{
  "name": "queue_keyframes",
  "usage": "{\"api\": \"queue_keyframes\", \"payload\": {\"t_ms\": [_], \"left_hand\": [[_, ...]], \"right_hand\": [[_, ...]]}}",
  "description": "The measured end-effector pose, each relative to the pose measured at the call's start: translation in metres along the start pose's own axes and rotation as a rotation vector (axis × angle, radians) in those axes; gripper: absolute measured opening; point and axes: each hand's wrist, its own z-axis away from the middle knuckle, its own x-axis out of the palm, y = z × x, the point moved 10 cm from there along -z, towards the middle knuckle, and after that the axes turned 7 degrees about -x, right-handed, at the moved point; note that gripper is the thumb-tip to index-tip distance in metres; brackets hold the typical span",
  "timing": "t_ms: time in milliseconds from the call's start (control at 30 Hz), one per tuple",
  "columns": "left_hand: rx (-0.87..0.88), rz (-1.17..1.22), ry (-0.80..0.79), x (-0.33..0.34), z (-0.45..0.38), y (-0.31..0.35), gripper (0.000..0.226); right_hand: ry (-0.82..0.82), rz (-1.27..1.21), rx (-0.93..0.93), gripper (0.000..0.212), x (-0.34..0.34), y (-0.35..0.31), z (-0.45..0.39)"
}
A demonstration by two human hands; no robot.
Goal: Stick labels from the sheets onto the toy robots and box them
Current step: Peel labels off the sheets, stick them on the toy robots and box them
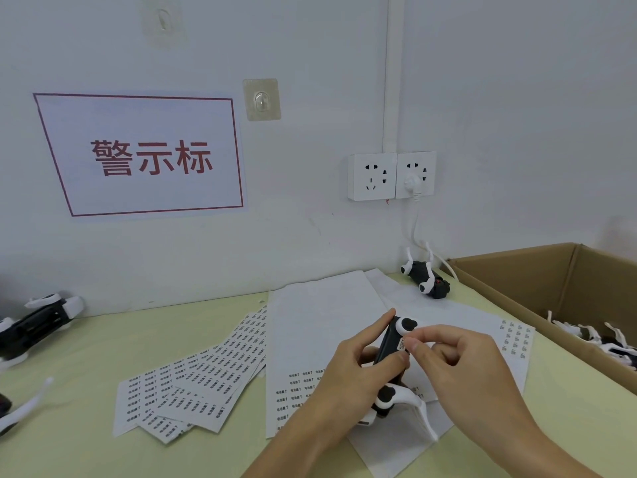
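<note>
Left hand grips black-and-white toy robot above label sheets on desk. Right hand pinches small label against robot's body. Cardboard box at right holds more robots.
</note>
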Motion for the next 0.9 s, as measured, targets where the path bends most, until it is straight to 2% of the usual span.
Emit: {"api": "queue_keyframes", "payload": {"t_ms": [900], "left_hand": [[-0.060, -0.012, 0.016, 0.0005, -0.0001, -0.0015, 0.060]], "right_hand": [[0.040, -0.014, -0.008, 0.017, 0.0000, -0.0009, 0.0038]]}}
